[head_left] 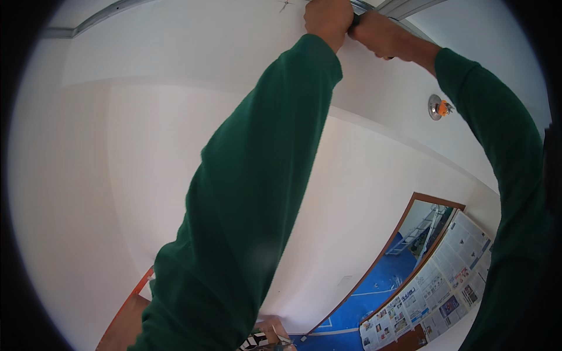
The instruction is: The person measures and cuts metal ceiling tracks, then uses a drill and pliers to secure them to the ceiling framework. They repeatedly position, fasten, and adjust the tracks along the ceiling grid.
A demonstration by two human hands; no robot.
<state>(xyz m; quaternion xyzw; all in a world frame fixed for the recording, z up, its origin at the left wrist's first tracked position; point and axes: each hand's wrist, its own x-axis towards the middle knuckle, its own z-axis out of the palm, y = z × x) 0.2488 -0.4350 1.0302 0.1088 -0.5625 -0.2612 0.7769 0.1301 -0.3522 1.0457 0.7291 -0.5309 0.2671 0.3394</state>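
While my right hand (381,35) clenches a dark handle (354,21) near the edge of the metal strip (361,5), even pressure should work best. What my left hand (329,22) grasps, I cannot tell.

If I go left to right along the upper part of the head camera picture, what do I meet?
Grey metal strip, small cross mark, left hand, right hand, round metal fitting with orange.
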